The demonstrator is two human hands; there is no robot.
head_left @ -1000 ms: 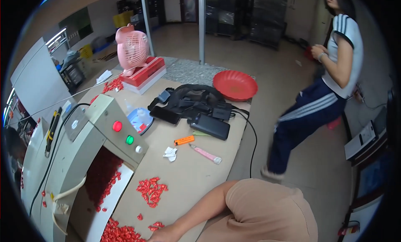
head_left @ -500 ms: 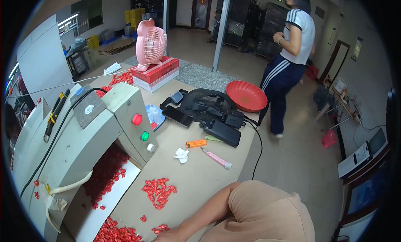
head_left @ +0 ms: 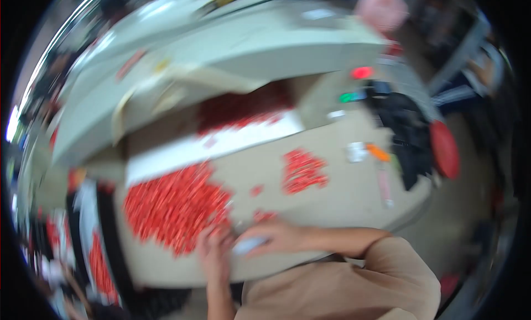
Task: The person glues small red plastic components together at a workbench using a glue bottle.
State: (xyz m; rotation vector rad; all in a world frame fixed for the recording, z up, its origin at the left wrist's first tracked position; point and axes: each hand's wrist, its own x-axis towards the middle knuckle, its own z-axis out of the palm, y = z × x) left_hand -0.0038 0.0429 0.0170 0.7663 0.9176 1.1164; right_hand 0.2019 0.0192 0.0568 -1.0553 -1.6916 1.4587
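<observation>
A large heap of small red pieces (head_left: pixel 177 209) lies on the beige tabletop in front of me, smeared by motion blur. My left hand (head_left: pixel 215 245) is at the heap's near right edge, its fingers bent down beside the red pieces; blur hides whether anything is in them. Close by on the right, my right hand (head_left: pixel 279 237) is closed around a pale bluish-white object (head_left: pixel 250 245), too blurred to name. A few red pieces (head_left: pixel 265 215) lie just beyond this hand. Farther right sits a smaller cluster of red pieces (head_left: pixel 304 172).
A pale green machine (head_left: pixel 232 54) with a red and a green button spans the table's far side; more red pieces fill its opening above a white chute (head_left: pixel 215 157). An orange cutter (head_left: pixel 378 152), a pink knife (head_left: pixel 385 184), black gear (head_left: pixel 406 132) and a red basin (head_left: pixel 444 148) lie right.
My view has swung left and down, bringing the red heap and both hands into sight. Only part of my right arm and hand showed before; the other person now appears at the far right edge.
</observation>
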